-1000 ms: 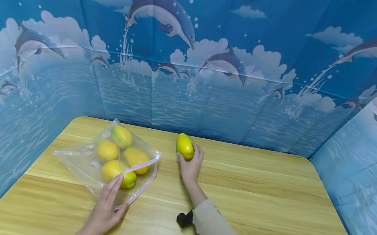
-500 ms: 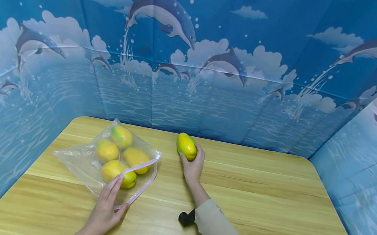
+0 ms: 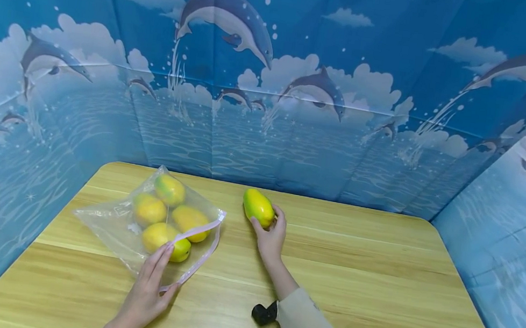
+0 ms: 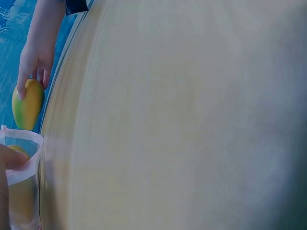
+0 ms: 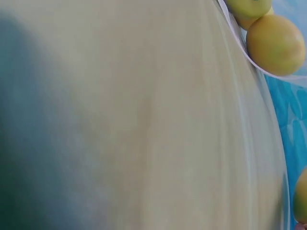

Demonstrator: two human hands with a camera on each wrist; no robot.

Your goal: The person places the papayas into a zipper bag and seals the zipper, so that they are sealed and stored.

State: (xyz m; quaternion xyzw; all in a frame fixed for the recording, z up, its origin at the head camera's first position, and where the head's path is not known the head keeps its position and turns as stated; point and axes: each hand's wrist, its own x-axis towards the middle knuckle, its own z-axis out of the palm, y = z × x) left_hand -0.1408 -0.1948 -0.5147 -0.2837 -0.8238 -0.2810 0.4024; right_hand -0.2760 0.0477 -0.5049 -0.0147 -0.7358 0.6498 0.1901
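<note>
One yellow-green mango [image 3: 258,207] sits clamped between thumb and fingers of my right hand [image 3: 272,238], most of it jutting forward-left beyond them, right of clear bag [image 3: 113,217]. My left hand [image 3: 145,288], thumb spread from fingers, touches bag's pink-edged mouth; more mangoes [image 3: 149,210] inside, on tabletop [image 3: 376,285].

Blue dolphin-print backdrop [image 3: 275,138] behind a wooden table [image 3: 367,273].

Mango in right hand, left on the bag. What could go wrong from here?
Right hand grips the held mango near one end; it may slip.
Left hand touches the rim only at its near part; the far part might sag.
A front mango lies at the mouth of the bag; it could block entry.
</note>
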